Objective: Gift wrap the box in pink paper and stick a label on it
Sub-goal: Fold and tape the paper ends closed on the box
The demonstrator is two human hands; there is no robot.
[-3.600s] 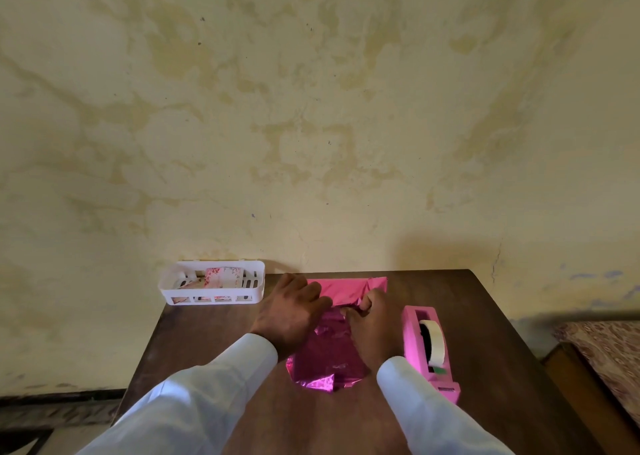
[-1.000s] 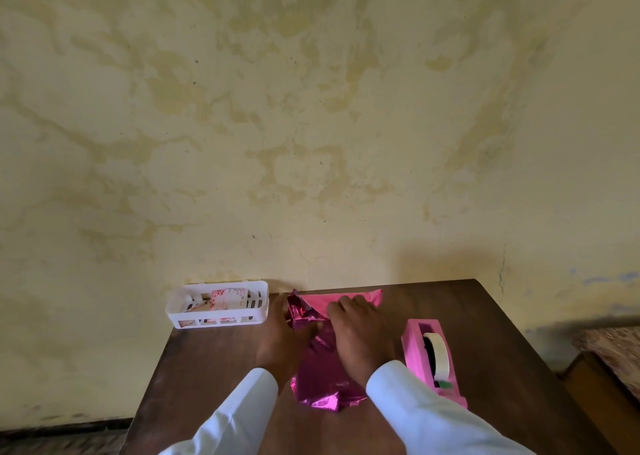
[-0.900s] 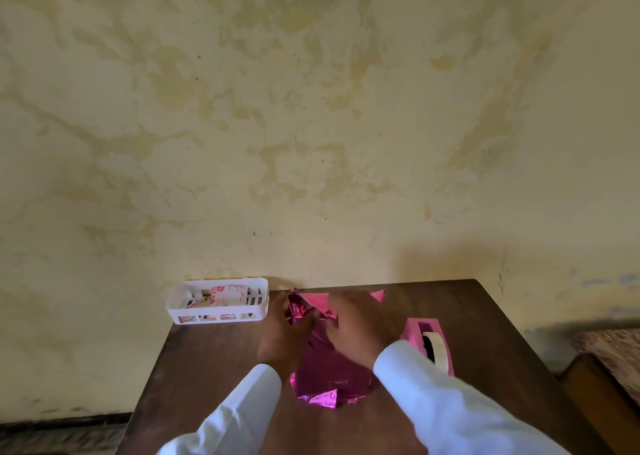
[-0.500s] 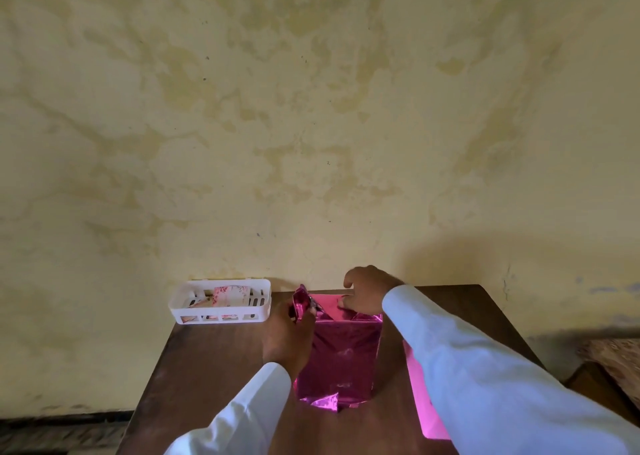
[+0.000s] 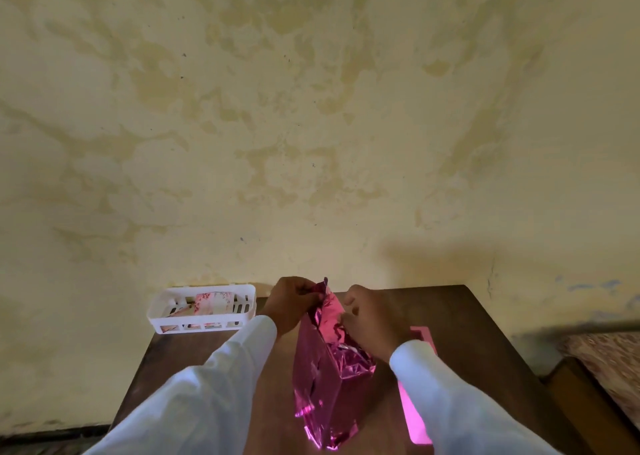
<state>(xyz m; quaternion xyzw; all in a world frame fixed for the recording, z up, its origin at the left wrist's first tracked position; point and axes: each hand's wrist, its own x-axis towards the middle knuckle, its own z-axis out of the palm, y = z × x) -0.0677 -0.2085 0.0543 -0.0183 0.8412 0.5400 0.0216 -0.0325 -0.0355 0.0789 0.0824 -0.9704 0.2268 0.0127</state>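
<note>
The box, hidden inside shiny pink paper (image 5: 327, 382), stands raised on its near end in the middle of the brown table (image 5: 485, 333). My left hand (image 5: 292, 304) pinches the loose flap of paper at the far upper corner. My right hand (image 5: 372, 318) has curled fingers gripping the paper on the right side of that far end. White sleeves cover both forearms. Labels cannot be made out for certain.
A white slotted basket (image 5: 204, 319) with patterned papers sits at the table's far left corner by the wall. A pink tape dispenser (image 5: 415, 416) lies to the right, mostly behind my right sleeve. A patterned bed edge (image 5: 609, 375) is at the far right.
The wrapped box has been tipped up from lying flat. My left hand moved up and took the far flap. My right hand came back from the far edge onto the paper's right side.
</note>
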